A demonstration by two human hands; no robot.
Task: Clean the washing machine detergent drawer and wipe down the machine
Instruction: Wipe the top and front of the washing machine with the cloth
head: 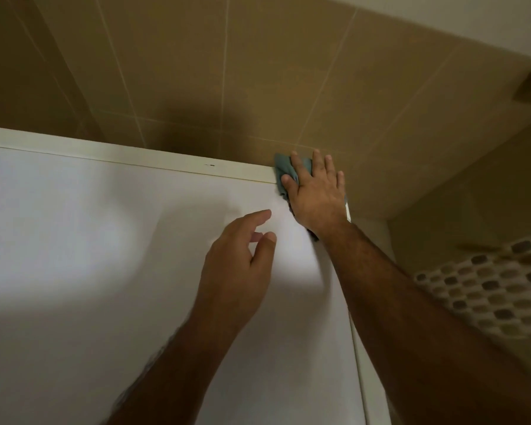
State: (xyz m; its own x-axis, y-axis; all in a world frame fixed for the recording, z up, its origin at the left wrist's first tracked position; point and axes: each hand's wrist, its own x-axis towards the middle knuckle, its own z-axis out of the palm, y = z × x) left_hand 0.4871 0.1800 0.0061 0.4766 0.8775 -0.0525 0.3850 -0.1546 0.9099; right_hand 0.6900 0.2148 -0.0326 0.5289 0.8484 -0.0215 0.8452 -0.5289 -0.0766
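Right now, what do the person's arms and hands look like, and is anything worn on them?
Both are bare: the left hand and right hand wear no gloves, rings or watch that show, and no sleeves reach the forearms in view. The forearms are hairy. Upper arms lie outside the picture.

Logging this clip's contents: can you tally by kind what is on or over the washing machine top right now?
Hands: 2, the left hand hovering loosely open, the right hand pressing flat
Cloths: 1, a grey-green cloth under the right hand at the back right corner of the washing machine top
Total: 3
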